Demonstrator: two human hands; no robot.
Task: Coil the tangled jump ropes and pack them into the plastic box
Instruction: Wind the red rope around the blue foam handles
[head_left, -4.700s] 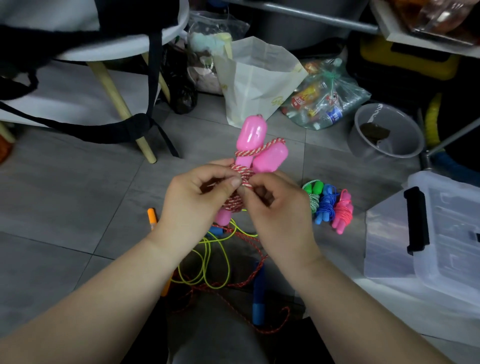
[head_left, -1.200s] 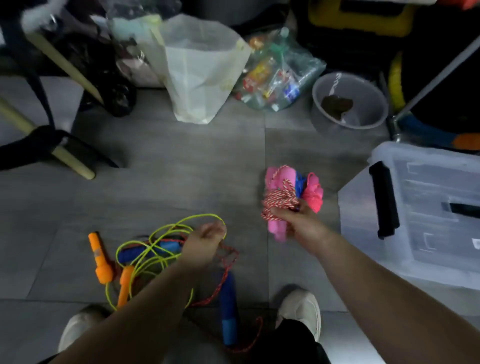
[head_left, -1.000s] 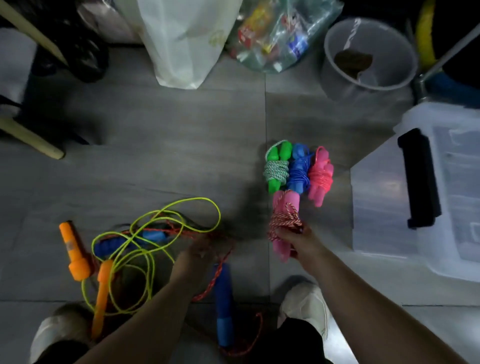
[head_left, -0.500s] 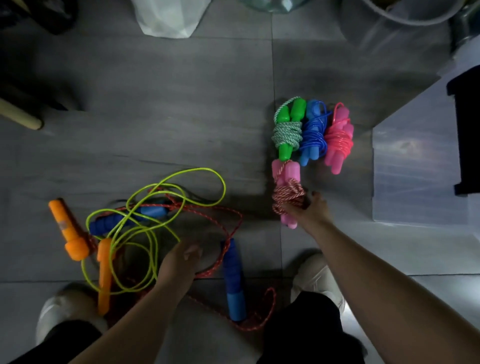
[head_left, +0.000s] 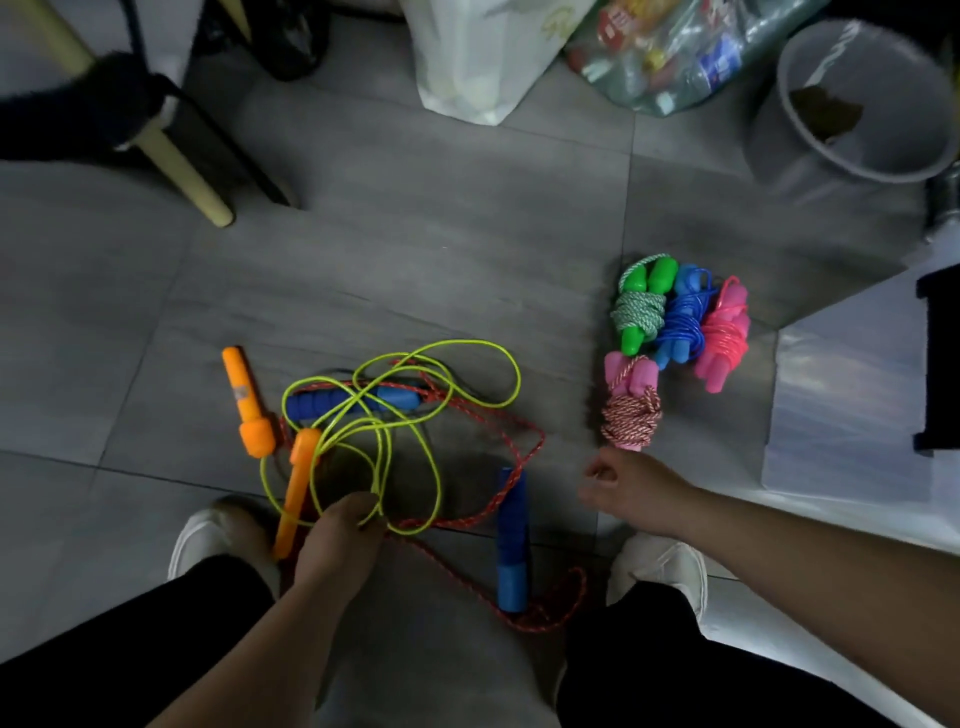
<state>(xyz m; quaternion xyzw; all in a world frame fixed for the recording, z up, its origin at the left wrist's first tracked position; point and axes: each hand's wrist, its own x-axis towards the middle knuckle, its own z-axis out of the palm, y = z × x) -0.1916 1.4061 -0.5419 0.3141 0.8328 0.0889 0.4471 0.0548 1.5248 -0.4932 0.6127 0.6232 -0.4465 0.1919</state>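
Right hand (head_left: 631, 491) has let go of the pink bundle (head_left: 631, 410); it now lies on the floor just past your fingertips, next to the three coiled ropes (head_left: 680, 317). That hand is empty, fingers loosely curled. Left hand (head_left: 340, 540) pinches the yellow cord (head_left: 410, 395), right beside one orange handle (head_left: 298, 488). Yellow crosses the red rope (head_left: 498, 452) just ahead of that hand, so lift it out loop by loop; yanking likely tightens the tangle. Plastic box (head_left: 852, 405) sits off to the right of your right hand.
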